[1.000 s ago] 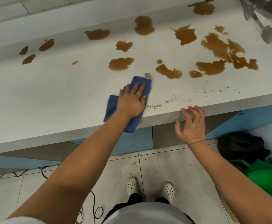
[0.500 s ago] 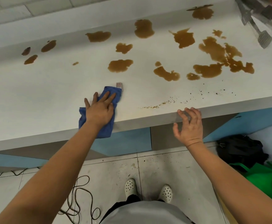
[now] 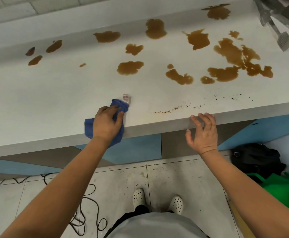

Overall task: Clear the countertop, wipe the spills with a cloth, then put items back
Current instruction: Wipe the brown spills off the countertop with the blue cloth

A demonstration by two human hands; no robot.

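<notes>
Blue cloth (image 3: pixel 88 126) bunched under curled left hand (image 3: pixel 107 124) on white countertop (image 3: pixel 54 100), brown spills (image 3: pixel 130 67) beyond, right hand (image 3: pixel 203 133) spread, empty, fingertips at the counter edge.

Utensils (image 3: pixel 277 21) cut off top right — cloth (image 3: pixel 88 125) partly under hand (image 3: pixel 107 123).

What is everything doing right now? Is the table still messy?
Cloth: bunched, gripped by the left hand, at the counter's front edge.
Left hand: fingers curled on the cloth.
Right hand: open, fingertips on the counter edge.
Spills: brown, unwiped.
Crumbs: scattered near the edge.
Counter: still messy.
</notes>
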